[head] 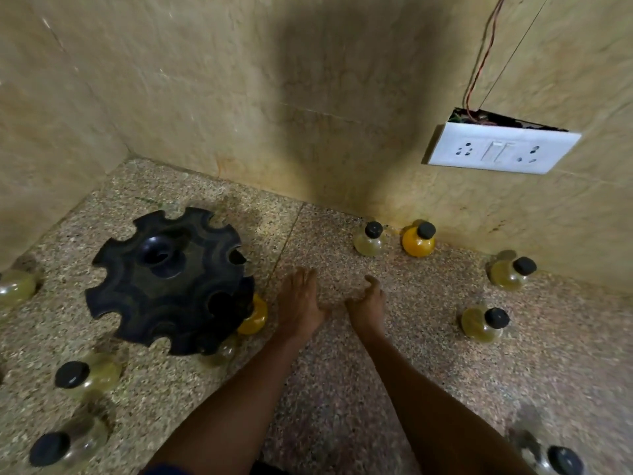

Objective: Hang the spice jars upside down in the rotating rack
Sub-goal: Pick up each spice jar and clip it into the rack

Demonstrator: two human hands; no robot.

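The black rotating rack (171, 279) with notched rim stands at the left on the speckled counter. An orange-filled jar (255, 317) hangs at its right edge, and a pale jar (222, 351) sits under its front rim. My left hand (299, 303) and my right hand (366, 303) are stretched out side by side over the counter just right of the rack, fingers apart, holding nothing. Upright black-capped jars stand around: a pale jar (368, 240) and an orange jar (418, 240) by the back wall, two yellowish jars (512, 274) (483, 323) at the right.
More jars stand at the left: a greenish jar (15, 286) at the left edge, a capped jar (87, 373), and another (65, 445). A further jar (555, 457) is at the bottom right. A white socket plate (500, 149) with loose wires hangs on the right wall.
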